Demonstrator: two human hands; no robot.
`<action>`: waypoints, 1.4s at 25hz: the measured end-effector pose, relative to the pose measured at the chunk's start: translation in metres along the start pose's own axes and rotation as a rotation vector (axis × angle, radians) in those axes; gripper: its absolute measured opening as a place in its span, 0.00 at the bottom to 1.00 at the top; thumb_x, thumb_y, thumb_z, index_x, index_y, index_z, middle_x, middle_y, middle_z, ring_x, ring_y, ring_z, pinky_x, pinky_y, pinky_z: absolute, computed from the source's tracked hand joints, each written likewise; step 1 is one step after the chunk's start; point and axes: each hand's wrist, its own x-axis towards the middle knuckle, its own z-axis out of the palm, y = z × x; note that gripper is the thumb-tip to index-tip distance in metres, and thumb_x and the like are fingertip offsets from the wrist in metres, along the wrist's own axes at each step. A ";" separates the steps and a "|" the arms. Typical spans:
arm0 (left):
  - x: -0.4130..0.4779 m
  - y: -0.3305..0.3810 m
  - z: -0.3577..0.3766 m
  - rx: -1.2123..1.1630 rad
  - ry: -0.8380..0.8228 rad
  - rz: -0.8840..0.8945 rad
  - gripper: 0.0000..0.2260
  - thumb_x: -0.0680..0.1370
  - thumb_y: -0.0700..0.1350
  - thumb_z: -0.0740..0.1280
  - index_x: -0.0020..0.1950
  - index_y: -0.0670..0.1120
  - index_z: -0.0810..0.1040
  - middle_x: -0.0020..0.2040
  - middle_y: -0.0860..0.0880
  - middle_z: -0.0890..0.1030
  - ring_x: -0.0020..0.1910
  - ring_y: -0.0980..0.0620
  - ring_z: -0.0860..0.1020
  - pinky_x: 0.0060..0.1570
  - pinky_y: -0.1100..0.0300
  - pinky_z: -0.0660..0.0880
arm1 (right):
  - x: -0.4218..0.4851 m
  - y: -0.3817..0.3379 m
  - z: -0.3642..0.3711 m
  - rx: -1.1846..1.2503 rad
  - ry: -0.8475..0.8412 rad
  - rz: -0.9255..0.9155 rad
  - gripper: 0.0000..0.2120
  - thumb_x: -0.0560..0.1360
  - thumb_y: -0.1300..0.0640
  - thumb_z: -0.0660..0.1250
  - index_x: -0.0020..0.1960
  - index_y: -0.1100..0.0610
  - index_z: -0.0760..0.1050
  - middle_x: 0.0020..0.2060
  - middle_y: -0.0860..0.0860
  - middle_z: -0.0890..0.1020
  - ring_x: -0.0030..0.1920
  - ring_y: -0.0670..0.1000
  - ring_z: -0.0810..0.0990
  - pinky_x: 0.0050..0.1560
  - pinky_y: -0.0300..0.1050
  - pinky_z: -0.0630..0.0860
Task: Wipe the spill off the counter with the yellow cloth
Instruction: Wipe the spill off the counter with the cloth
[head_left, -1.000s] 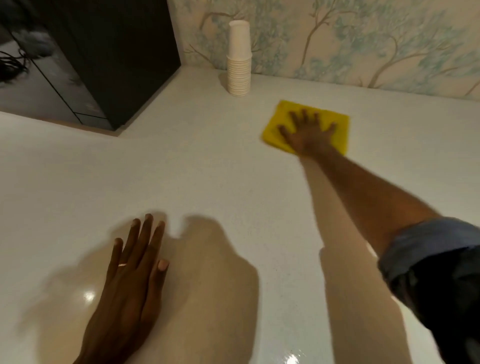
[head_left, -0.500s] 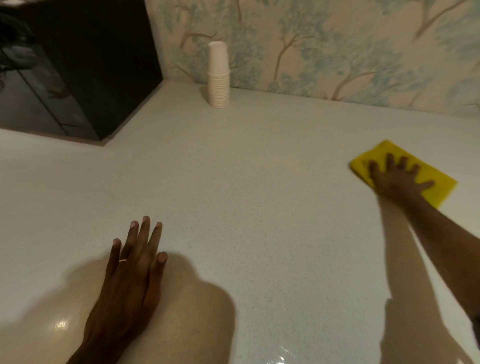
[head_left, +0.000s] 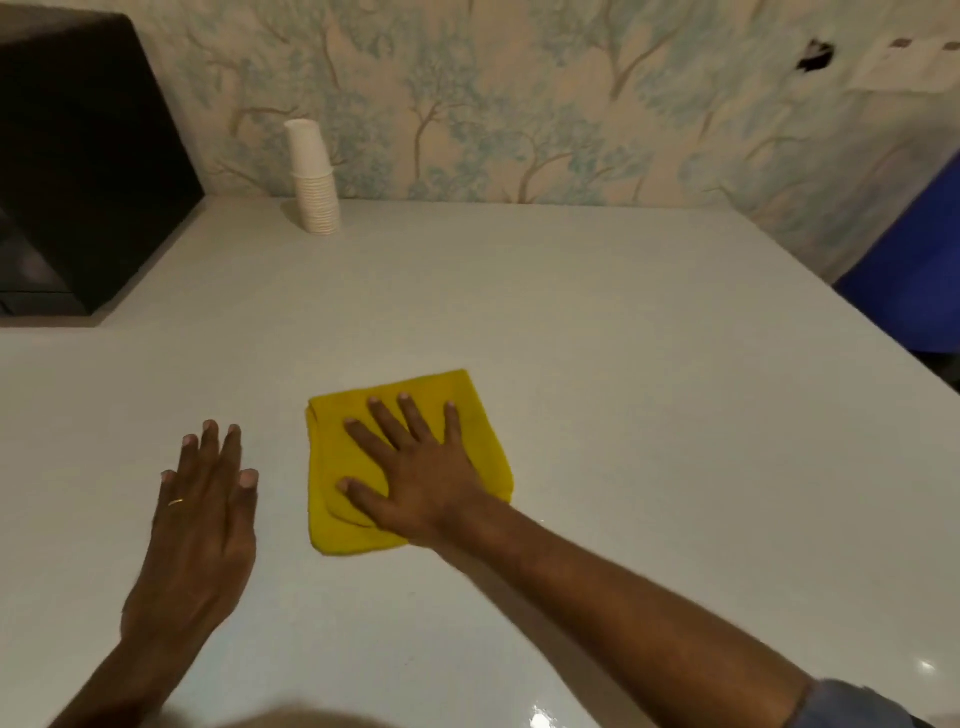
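A folded yellow cloth (head_left: 332, 457) lies flat on the white counter (head_left: 623, 364), near the middle. My right hand (head_left: 415, 467) presses on top of it, palm down with the fingers spread. My left hand (head_left: 200, 514) rests flat on the bare counter just left of the cloth, fingers apart, holding nothing. A thin ring shows on one of its fingers. I cannot make out any spill on the counter; only small glossy highlights show near the front edge.
A stack of white paper cups (head_left: 314, 179) stands at the back by the wallpapered wall. A black appliance (head_left: 78, 171) fills the back left corner. A blue object (head_left: 914, 280) sits beyond the counter's right edge.
My right hand has slid the yellow cloth from the far right back toward the middle, close to my left hand. The left hand has stayed flat in place.
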 end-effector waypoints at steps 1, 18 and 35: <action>0.001 -0.003 0.002 0.015 0.001 0.007 0.27 0.84 0.60 0.44 0.82 0.56 0.50 0.83 0.61 0.47 0.82 0.62 0.44 0.81 0.58 0.41 | -0.020 0.020 -0.005 -0.008 0.019 0.031 0.35 0.75 0.27 0.46 0.79 0.38 0.50 0.81 0.45 0.54 0.82 0.55 0.47 0.74 0.73 0.37; 0.000 0.006 0.000 0.039 -0.044 0.007 0.32 0.82 0.64 0.41 0.82 0.51 0.56 0.83 0.48 0.55 0.82 0.56 0.46 0.74 0.71 0.30 | -0.129 0.143 -0.053 -0.086 0.065 0.589 0.35 0.77 0.30 0.45 0.80 0.40 0.42 0.82 0.46 0.44 0.82 0.56 0.42 0.74 0.75 0.40; 0.002 0.004 -0.009 -0.111 0.085 -0.152 0.29 0.80 0.66 0.45 0.81 0.62 0.50 0.82 0.65 0.46 0.81 0.64 0.43 0.79 0.66 0.37 | 0.168 -0.011 -0.004 0.025 -0.063 -0.033 0.36 0.76 0.29 0.49 0.80 0.42 0.50 0.82 0.47 0.50 0.82 0.57 0.44 0.70 0.75 0.31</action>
